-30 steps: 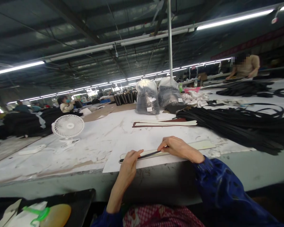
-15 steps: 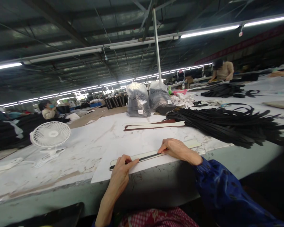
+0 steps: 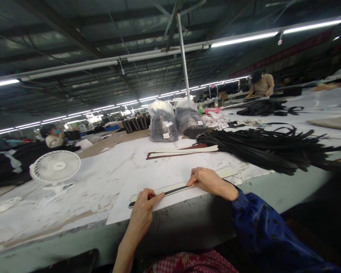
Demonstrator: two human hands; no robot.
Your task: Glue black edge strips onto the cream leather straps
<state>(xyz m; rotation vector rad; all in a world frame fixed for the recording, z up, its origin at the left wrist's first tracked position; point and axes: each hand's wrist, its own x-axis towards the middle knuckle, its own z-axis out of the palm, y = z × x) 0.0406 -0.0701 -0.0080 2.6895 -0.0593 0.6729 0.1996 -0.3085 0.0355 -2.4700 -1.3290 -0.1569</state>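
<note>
A long cream strip with shaped ends lies near the front edge of the table. Along its near side runs a narrow black strip. My left hand has its fingers closed at the black strip toward the left end, thumb stretched along it. Farther right, my right hand pinches the same black strip between thumb and fingers. Parts of both strips are hidden beneath the hands.
Cream and brown strips lie beyond my hands. A heap of black straps spreads to the right, and filled plastic bags stand behind. At left are a white fan and a power strip. Two people work farther off.
The view has turned slightly to the right, so everything sits a little farther left. Both hands keep about the same hold on the black strip.
</note>
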